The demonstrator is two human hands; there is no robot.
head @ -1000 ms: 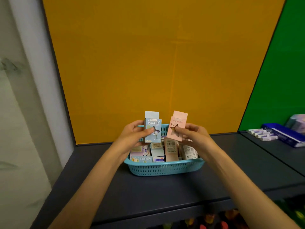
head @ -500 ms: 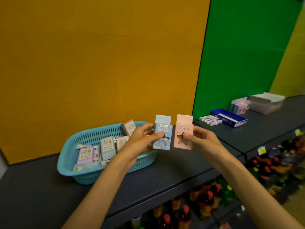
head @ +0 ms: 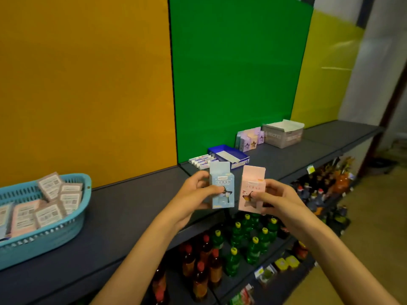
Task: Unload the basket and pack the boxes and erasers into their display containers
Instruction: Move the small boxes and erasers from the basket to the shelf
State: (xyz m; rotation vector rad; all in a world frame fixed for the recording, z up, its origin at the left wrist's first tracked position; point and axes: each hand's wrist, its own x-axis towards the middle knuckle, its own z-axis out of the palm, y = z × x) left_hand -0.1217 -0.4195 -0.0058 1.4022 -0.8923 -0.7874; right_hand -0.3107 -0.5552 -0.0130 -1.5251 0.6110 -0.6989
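Left hand [head: 193,198] holds an upright blue box [head: 222,189] in a pinching grip; right hand [head: 278,200] likewise grips an upright pink box [head: 251,191] just beside it, above the shelf [head: 132,208] edge. Basket [head: 44,235] of boxes sits left. Farther: erasers [head: 201,161] beside a blue display tray [head: 229,155].

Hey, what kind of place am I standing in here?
Probably a small shop: a long dark shelf carrying small stationery boxes, with rows of bottled drinks and price tags on the shelves below.
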